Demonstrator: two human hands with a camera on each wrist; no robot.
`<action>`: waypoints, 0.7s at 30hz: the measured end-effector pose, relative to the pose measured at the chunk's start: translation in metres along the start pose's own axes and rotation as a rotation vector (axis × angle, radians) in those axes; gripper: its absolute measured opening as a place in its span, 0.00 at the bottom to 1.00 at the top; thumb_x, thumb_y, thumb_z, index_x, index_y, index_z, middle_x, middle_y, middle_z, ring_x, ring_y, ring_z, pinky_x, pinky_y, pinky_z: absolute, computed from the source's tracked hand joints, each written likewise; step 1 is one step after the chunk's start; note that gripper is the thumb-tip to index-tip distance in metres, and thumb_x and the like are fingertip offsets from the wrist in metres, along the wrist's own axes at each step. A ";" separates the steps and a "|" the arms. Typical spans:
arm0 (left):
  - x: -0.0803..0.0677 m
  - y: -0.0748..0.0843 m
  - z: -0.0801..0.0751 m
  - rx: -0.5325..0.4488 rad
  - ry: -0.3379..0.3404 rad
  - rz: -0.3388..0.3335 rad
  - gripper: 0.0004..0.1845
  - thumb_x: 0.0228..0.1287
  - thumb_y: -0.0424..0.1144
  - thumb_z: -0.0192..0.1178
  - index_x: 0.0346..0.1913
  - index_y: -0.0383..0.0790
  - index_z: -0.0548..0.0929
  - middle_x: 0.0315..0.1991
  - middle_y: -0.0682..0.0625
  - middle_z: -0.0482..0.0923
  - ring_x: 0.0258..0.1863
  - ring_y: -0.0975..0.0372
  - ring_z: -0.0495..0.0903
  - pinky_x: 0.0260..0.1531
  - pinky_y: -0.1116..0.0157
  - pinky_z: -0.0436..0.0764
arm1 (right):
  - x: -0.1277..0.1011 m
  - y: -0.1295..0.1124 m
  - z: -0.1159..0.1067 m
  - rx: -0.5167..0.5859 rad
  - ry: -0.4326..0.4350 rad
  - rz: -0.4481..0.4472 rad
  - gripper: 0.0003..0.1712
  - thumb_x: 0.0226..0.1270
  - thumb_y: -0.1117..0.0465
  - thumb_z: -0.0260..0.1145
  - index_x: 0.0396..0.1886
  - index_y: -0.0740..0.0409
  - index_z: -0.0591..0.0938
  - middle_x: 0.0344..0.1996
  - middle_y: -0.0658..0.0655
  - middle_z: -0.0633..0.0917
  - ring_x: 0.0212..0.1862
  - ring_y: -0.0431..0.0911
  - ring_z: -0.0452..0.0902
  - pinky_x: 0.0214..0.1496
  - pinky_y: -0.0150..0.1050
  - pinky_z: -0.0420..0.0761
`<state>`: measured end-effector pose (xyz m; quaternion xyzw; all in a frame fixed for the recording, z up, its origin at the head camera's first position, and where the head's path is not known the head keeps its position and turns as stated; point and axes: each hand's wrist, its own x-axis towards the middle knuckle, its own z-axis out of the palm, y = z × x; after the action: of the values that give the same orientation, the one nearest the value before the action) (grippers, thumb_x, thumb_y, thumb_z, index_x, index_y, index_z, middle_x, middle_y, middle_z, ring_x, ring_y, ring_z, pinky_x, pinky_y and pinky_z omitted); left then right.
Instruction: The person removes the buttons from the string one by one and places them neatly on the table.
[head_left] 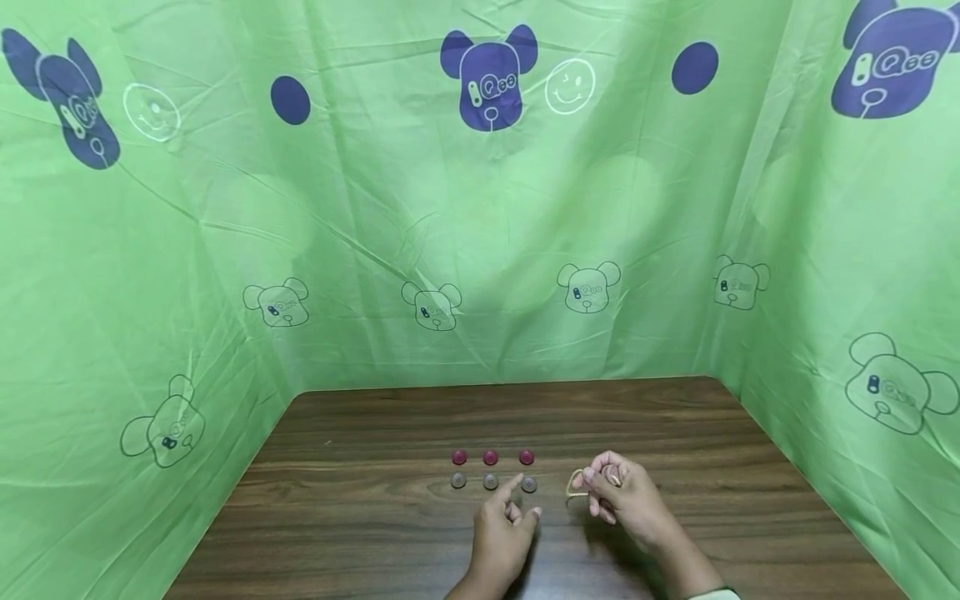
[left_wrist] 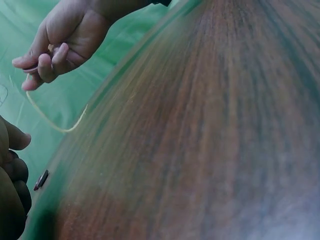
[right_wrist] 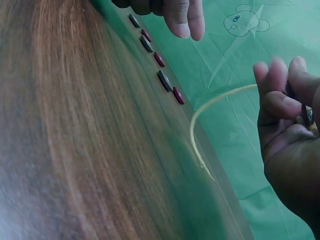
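Observation:
Two short rows of buttons lie on the wooden table. Three red buttons (head_left: 491,457) form the back row, with three grey buttons (head_left: 491,482) in front. My left hand (head_left: 501,537) hovers at the rightmost grey button (head_left: 529,484), index finger stretched forward, holding nothing. To the right, above the table, my right hand (head_left: 626,496) pinches a dark round button (right_wrist: 308,114), mostly hidden by the fingers. A yellow string (left_wrist: 47,119) hangs from that hand in a loose curve, its free end pointing toward the table.
The brown wood-grain table (head_left: 360,517) is bordered by green cloth walls (head_left: 480,208) printed with bear heads at the back and both sides. In the right wrist view, the button rows stand near the table's far edge as seen there.

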<state>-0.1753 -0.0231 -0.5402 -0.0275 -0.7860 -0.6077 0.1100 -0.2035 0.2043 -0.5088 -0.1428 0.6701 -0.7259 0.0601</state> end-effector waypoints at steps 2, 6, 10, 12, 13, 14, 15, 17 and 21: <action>-0.001 0.000 0.000 0.005 -0.004 0.011 0.31 0.59 0.25 0.76 0.68 0.34 0.85 0.18 0.60 0.65 0.17 0.74 0.63 0.19 0.75 0.67 | 0.000 0.000 0.000 -0.013 0.007 -0.005 0.15 0.84 0.64 0.64 0.45 0.75 0.73 0.39 0.51 0.94 0.23 0.34 0.80 0.22 0.24 0.74; -0.001 0.000 0.001 0.004 -0.012 0.013 0.30 0.60 0.25 0.76 0.68 0.33 0.84 0.18 0.60 0.65 0.17 0.75 0.63 0.20 0.75 0.67 | 0.000 0.001 0.000 -0.028 0.019 0.004 0.17 0.83 0.65 0.64 0.47 0.80 0.73 0.31 0.45 0.89 0.22 0.33 0.77 0.21 0.25 0.72; -0.001 0.000 0.001 -0.002 -0.013 0.012 0.30 0.60 0.25 0.76 0.68 0.33 0.84 0.18 0.60 0.65 0.18 0.75 0.63 0.20 0.75 0.67 | 0.000 0.002 0.001 -0.025 0.019 0.027 0.14 0.81 0.65 0.66 0.45 0.77 0.77 0.26 0.46 0.86 0.20 0.34 0.76 0.20 0.25 0.71; -0.001 -0.001 0.001 -0.001 -0.014 0.013 0.30 0.61 0.25 0.76 0.67 0.33 0.84 0.18 0.60 0.65 0.18 0.75 0.64 0.20 0.75 0.67 | 0.000 0.003 0.001 -0.021 0.007 0.028 0.14 0.81 0.65 0.67 0.45 0.77 0.78 0.25 0.47 0.86 0.19 0.33 0.75 0.19 0.25 0.71; -0.001 -0.001 0.001 -0.002 -0.015 0.014 0.30 0.61 0.26 0.76 0.67 0.34 0.85 0.18 0.60 0.66 0.18 0.75 0.64 0.20 0.75 0.67 | 0.000 0.003 0.001 -0.020 -0.006 0.023 0.15 0.80 0.65 0.67 0.45 0.78 0.78 0.24 0.47 0.87 0.19 0.33 0.75 0.19 0.24 0.71; 0.000 -0.001 0.001 -0.003 -0.015 0.017 0.29 0.61 0.26 0.76 0.67 0.34 0.85 0.18 0.60 0.66 0.17 0.75 0.64 0.20 0.75 0.67 | 0.000 0.003 0.001 -0.015 -0.018 0.016 0.15 0.80 0.66 0.67 0.46 0.80 0.78 0.24 0.47 0.87 0.19 0.33 0.75 0.18 0.24 0.71; -0.001 -0.001 0.001 -0.008 -0.018 0.016 0.29 0.61 0.26 0.76 0.67 0.34 0.85 0.18 0.60 0.66 0.17 0.75 0.64 0.20 0.76 0.67 | 0.000 0.004 0.000 -0.009 -0.030 0.009 0.17 0.80 0.66 0.67 0.47 0.82 0.78 0.25 0.47 0.88 0.19 0.32 0.75 0.18 0.24 0.71; -0.001 0.000 0.001 -0.026 -0.026 0.022 0.28 0.61 0.26 0.76 0.66 0.35 0.86 0.18 0.59 0.68 0.17 0.75 0.65 0.20 0.76 0.67 | 0.000 0.005 0.000 -0.006 -0.059 -0.009 0.19 0.80 0.67 0.67 0.50 0.87 0.77 0.26 0.47 0.89 0.19 0.32 0.75 0.19 0.23 0.72; 0.000 0.001 0.001 -0.057 -0.065 0.031 0.26 0.63 0.28 0.75 0.65 0.37 0.87 0.19 0.59 0.69 0.18 0.75 0.65 0.21 0.78 0.66 | 0.001 0.006 0.000 -0.020 -0.072 -0.004 0.20 0.78 0.68 0.68 0.54 0.87 0.78 0.32 0.52 0.93 0.24 0.34 0.82 0.20 0.23 0.74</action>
<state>-0.1749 -0.0216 -0.5399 -0.0623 -0.7711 -0.6268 0.0929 -0.2053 0.2033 -0.5145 -0.1710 0.6742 -0.7138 0.0813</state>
